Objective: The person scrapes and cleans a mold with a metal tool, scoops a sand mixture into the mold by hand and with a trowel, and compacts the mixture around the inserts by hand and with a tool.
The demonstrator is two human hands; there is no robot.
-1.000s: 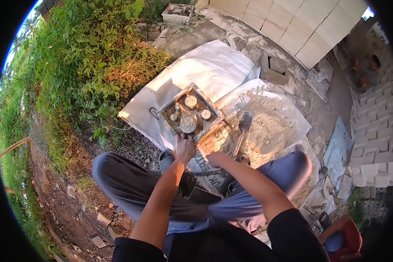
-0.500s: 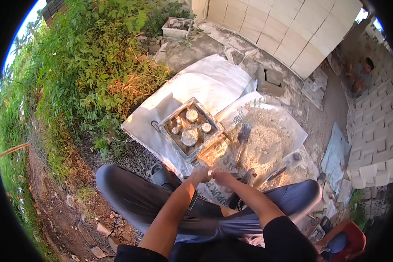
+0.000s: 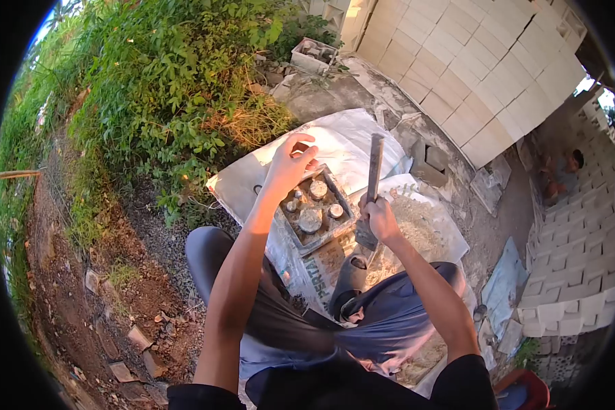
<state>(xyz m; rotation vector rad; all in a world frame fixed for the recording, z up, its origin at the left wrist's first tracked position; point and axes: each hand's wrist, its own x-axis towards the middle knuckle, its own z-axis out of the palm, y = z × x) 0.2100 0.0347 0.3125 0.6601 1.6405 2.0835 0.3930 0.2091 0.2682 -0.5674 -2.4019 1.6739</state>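
My left hand (image 3: 290, 164) is raised over the far-left side of a square mould frame (image 3: 329, 244), its fingers curled loosely apart with nothing seen in them. Inside the frame stand several round, dust-coated pieces, among them a large disc (image 3: 310, 220) and a smaller one (image 3: 335, 210). My right hand (image 3: 379, 217) is closed around a long, flat dark bar (image 3: 375, 164), held upright to the right of the frame. Just below that hand is a dark, blocky piece (image 3: 365, 236); whether it joins the bar, I cannot tell.
White sacks (image 3: 352, 126) lie under the frame, with a sand heap (image 3: 417, 229) to its right. A hollow block (image 3: 430, 158) and a grey box (image 3: 313, 56) stand farther back. Stacked pale blocks (image 3: 458, 82) form a wall. Another person (image 3: 564, 174) is at far right.
My hands were together low in front of the frame. They have parted: the left rose to the frame's far-left side, and the right moved right and up, now gripping the upright bar.
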